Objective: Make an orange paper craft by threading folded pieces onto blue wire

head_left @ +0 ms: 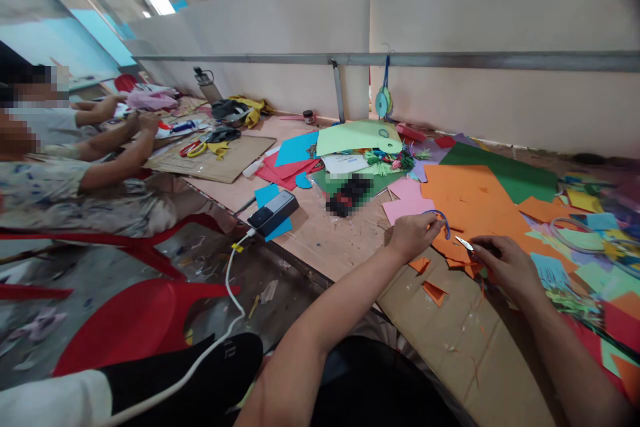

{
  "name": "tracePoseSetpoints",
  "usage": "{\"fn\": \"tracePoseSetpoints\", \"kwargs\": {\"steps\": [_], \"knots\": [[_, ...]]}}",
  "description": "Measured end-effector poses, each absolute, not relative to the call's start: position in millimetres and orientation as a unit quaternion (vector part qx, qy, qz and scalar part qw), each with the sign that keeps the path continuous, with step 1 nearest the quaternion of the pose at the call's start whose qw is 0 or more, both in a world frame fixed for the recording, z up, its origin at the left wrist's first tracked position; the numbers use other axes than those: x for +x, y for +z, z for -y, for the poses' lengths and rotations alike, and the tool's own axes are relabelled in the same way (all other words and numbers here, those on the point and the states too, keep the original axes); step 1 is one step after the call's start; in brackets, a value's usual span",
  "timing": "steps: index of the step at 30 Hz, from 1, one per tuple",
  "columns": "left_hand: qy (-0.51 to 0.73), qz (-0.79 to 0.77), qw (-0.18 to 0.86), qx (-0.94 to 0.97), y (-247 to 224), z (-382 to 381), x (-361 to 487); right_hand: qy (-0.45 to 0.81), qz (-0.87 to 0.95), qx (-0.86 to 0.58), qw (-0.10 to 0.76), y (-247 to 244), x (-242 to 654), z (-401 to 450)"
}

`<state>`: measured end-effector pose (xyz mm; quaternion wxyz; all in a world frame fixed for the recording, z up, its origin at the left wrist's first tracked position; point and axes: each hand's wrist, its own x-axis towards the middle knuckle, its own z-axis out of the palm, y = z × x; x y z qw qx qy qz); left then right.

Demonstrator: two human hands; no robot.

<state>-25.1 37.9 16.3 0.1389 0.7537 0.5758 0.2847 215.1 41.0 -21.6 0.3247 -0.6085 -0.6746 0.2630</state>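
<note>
My left hand (pixel 413 237) is closed, its fingertips pinching a thin, curved blue strip (pixel 441 215) above the orange paper. I cannot make out what the strip is made of. To the right, my right hand (pixel 505 263) is closed around small scissors; only their pointed metal blades (pixel 464 243) show, aimed left towards the strip without touching it. Large orange paper (pixel 465 197) lies beneath and behind both hands. Small orange scraps (pixel 434 292) are scattered on the brown cardboard (pixel 435 330) closer to me.
Green paper (pixel 505 170) and a heap of coloured scraps (pixel 600 267) lie behind and right. Left of my arm are a black device (pixel 273 210) with a white cable and pale green paper (pixel 355 138). Other people sit at the left beside a red chair (pixel 135 320).
</note>
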Motion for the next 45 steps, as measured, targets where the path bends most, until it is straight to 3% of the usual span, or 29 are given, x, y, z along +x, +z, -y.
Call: {"fn": "tracePoseSetpoints", "kwargs": {"steps": [7, 14, 26, 32, 38, 43, 45], "knots": [[0.296, -0.575, 0.149, 0.748, 13.5, -38.0, -26.1, 0.248, 0.69, -0.596, 0.326, -17.1, 213.6, -39.9], [0.297, -0.575, 0.161, 0.745, 13.8, -39.6, -24.6, 0.218, 0.739, -0.574, 0.276, -3.7, 212.6, -34.4], [0.114, -0.461, 0.145, 0.868, 31.4, -42.7, -14.8, 0.099, 0.776, -0.594, 0.189, 17.4, 202.6, -22.5], [0.165, -0.464, 0.114, 0.863, 37.0, -56.2, -11.4, 0.047, 0.775, -0.606, 0.172, 16.8, 200.6, -21.3], [0.274, -0.49, 0.117, 0.819, 36.2, -58.1, -8.2, 0.091, 0.686, -0.668, 0.275, 15.4, 200.3, -22.3], [0.298, -0.49, 0.149, 0.806, 26.4, -53.7, -8.6, 0.303, 0.574, -0.608, 0.457, 18.4, 199.9, -24.7], [0.295, -0.486, 0.157, 0.808, 25.3, -51.4, -10.4, 0.378, 0.549, -0.559, 0.494, 20.2, 197.7, -25.3]]}}
